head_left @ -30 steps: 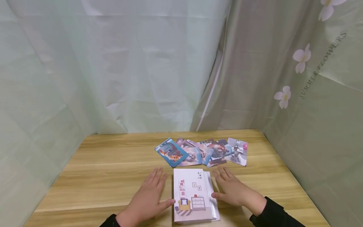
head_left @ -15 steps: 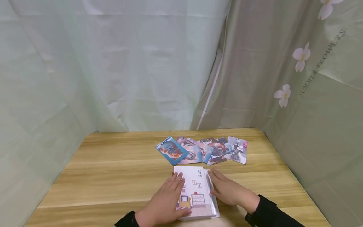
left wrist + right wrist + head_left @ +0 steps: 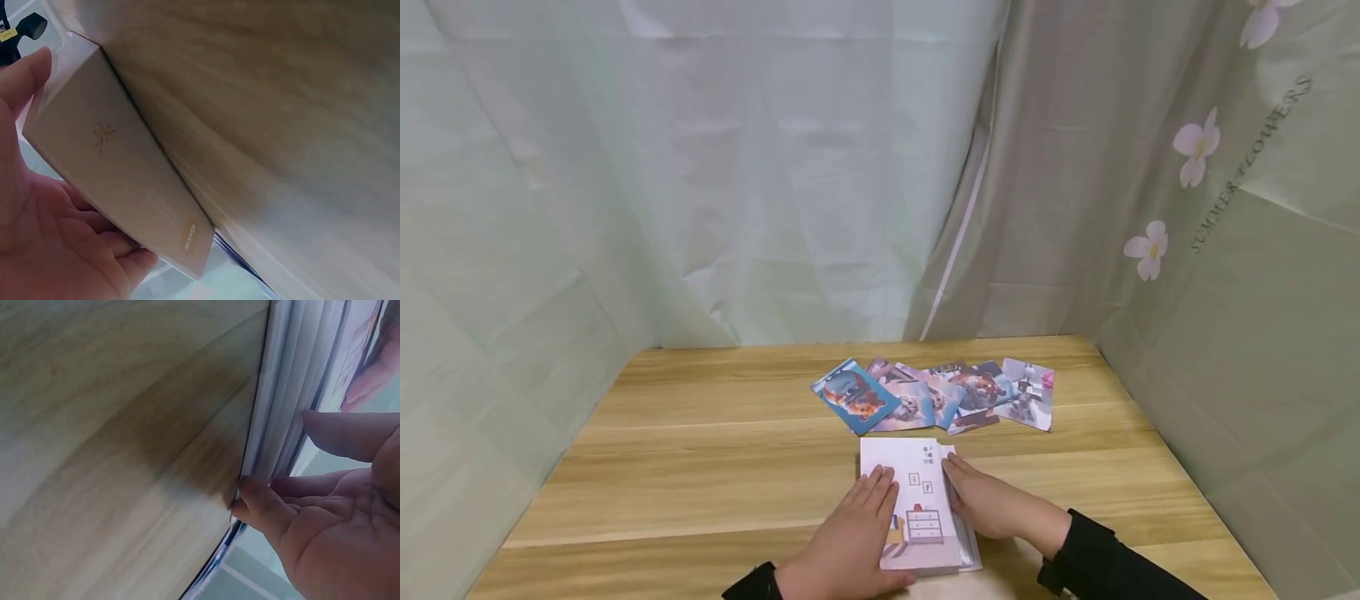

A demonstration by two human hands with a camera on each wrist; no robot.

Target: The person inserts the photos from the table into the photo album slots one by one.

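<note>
A thick white photo album (image 3: 917, 467) with a drawn room on its cover lies closed on the wooden table. My left hand (image 3: 853, 533) rests over the left part of the cover, fingers together and extended. In the left wrist view, the album's pale spine (image 3: 119, 150) shows, with the thumb and fingers of the left hand (image 3: 69, 237) on its upper side. Along the album's right side, my right hand (image 3: 992, 500) touches the page edges. The right wrist view shows the right thumb (image 3: 344, 432) at the cover's edge and fingertips (image 3: 253, 490) against the layered pages (image 3: 284, 387).
Several overlapping picture cards (image 3: 925, 396) lie behind the album, near the table's back edge. The wooden table (image 3: 700, 467) extends to both sides. Pale curtains (image 3: 790, 183) surround it at the back and sides.
Both hands have come inward. My left hand has moved from beside the album onto its cover, and my right hand has moved left against the page edges. The album and cards stay put.
</note>
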